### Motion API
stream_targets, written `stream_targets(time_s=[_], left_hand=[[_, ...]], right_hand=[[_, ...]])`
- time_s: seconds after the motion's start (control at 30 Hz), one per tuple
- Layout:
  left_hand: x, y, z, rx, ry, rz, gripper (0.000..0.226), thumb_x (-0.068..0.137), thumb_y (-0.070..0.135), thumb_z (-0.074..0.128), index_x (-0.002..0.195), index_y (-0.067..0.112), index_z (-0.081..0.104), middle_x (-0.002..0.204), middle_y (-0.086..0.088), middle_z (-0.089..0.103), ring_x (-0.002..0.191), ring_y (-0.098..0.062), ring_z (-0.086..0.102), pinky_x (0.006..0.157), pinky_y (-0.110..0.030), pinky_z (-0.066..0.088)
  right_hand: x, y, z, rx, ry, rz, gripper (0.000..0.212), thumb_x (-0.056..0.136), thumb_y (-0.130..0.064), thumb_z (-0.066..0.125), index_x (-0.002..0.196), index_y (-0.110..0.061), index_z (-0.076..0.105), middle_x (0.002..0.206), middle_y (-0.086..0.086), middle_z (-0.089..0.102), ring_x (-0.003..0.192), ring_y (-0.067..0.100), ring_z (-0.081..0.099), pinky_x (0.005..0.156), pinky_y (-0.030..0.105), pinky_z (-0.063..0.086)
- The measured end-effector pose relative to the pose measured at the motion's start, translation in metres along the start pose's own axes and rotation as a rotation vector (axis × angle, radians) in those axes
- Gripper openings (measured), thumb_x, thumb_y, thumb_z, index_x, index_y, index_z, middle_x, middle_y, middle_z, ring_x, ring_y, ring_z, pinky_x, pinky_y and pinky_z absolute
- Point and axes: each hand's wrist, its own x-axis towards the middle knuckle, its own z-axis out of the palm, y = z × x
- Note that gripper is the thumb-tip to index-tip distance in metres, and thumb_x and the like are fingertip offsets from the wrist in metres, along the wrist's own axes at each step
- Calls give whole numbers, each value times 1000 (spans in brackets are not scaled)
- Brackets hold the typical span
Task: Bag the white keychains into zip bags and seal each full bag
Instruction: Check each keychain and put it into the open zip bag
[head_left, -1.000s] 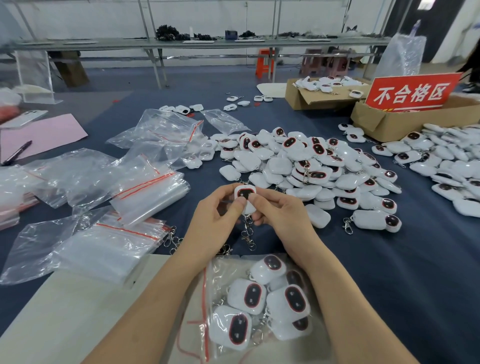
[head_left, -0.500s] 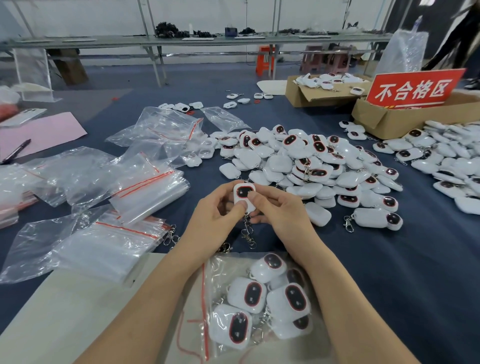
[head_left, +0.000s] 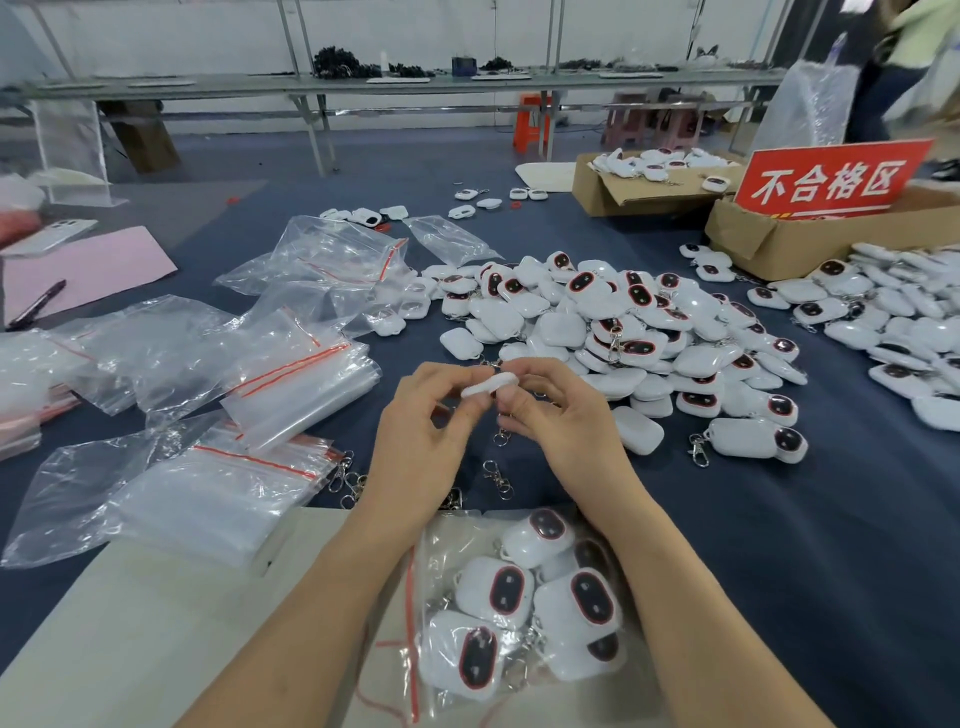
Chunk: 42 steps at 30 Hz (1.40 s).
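Observation:
Both hands hold one white keychain above the blue table, edge-on to the camera. My left hand pinches its left end and my right hand pinches its right end. Its metal clasp hangs below between the hands. Near my forearms lies a clear zip bag with a red seal strip, holding several white keychains with dark oval faces. A big pile of loose white keychains lies just beyond my hands.
Stacks of empty zip bags lie at the left, loose metal clasps beside them. More keychains spread at the right. Two cardboard boxes stand at the back right, one with a red sign. A beige board lies near me.
The keychain has been turned in my hands from face-up to edge-on. Both hands stay in the same spot. A person has come into view at the far right.

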Motion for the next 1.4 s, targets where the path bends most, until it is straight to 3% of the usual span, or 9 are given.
stream_targets(time_s=[0.23,0.37,0.63,0.73,0.9,1.03,1.13,1.23,1.4], left_hand=[[-1,4,0,-96,34,55,22,94,18,71,102,39,73,105,16,68,100,-12,66,83,-14,47],[-3,6,0,-150,35,47,19,93,16,72,101,34,72,102,14,71,101,-7,68,84,-9,46],[-5,6,-1,-155,30,1,15,92,15,73,96,29,73,93,12,73,90,-6,68,78,-11,46],[-4,4,0,-179,10,-28,13,96,15,68,101,28,71,97,12,73,95,-7,68,82,-15,48],[-3,0,-1,-208,20,-58,14,105,26,52,108,33,64,97,13,72,92,-5,66,84,-17,47],[-6,-1,3,-185,-65,-93,14,106,28,48,118,30,56,107,10,75,104,-12,69,94,-32,51],[-5,-2,4,-54,-90,-28,17,104,19,55,119,28,57,114,12,68,106,-2,64,88,-18,46],[-4,0,2,-107,-63,-37,27,100,10,59,120,28,59,112,12,65,103,-5,63,84,-14,47],[-5,5,0,-192,-67,-26,20,99,20,65,110,35,67,101,13,74,93,-6,69,80,-11,49]], right_hand=[[-5,-5,1,80,-79,-23,16,98,-17,65,100,-31,73,108,3,75,109,17,69,90,23,54],[-5,-6,5,20,-18,-63,27,97,-13,65,91,-37,75,99,-2,77,100,14,71,92,28,55],[-7,-6,5,20,-7,-66,22,95,-6,65,90,-26,73,96,-3,78,94,11,72,84,22,55],[-7,-9,6,9,2,-93,20,94,-5,67,97,-25,72,93,-8,78,91,4,71,82,17,53],[-3,-10,5,47,27,-94,41,91,-3,70,117,-35,67,102,-8,78,103,4,70,89,13,50],[-3,-7,6,-29,78,-114,22,96,-21,65,106,-39,73,104,-12,77,102,3,69,88,20,55],[-5,-6,7,-36,18,-71,19,95,-34,59,99,-43,75,103,-5,76,99,10,71,84,30,59],[-5,-6,7,-86,16,-144,24,100,-17,60,101,-36,74,102,-4,77,94,12,73,82,24,57],[-4,-2,5,-62,66,-144,23,95,-5,66,103,-26,72,102,-3,77,101,13,73,90,24,56]])
